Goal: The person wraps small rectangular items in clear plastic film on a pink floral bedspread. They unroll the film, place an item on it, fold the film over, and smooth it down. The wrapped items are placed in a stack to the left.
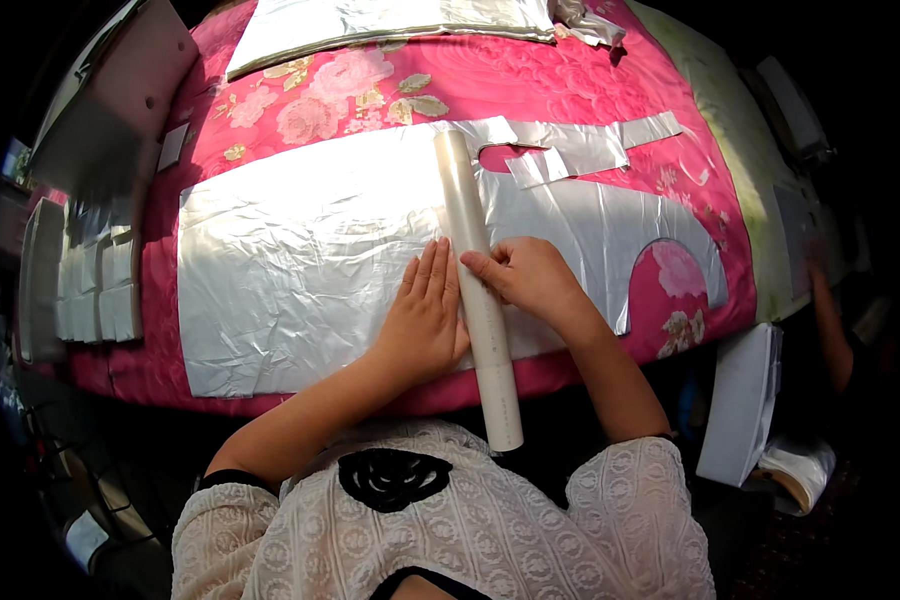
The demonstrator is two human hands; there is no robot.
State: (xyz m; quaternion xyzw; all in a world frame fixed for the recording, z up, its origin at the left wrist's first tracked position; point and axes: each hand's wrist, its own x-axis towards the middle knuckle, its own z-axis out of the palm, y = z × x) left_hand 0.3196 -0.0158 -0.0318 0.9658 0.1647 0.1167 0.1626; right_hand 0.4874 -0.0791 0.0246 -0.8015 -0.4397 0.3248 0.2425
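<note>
A thin silvery-white plastic sheet point(270, 290), wrinkled and cut with a curved notch and strap-like ends, lies spread on the pink cloth. Across it lies a long pale tube point(475, 270), its near end jutting past the table edge toward me. My left hand point(422, 312) lies flat on the sheet, fingers stretched forward, along the tube's left side. On the other side, my right hand point(530, 278) has its thumb against the tube and its fingers curled in. The undersides of those fingers are hidden.
The pink flowered cloth point(320, 95) covers the table. A stack of silvery sheets point(390, 25) lies at the far side. Several white packets point(100, 290) stand at the left edge beside a pale panel point(120, 100). Another person's arm point(828, 315) shows at the far right.
</note>
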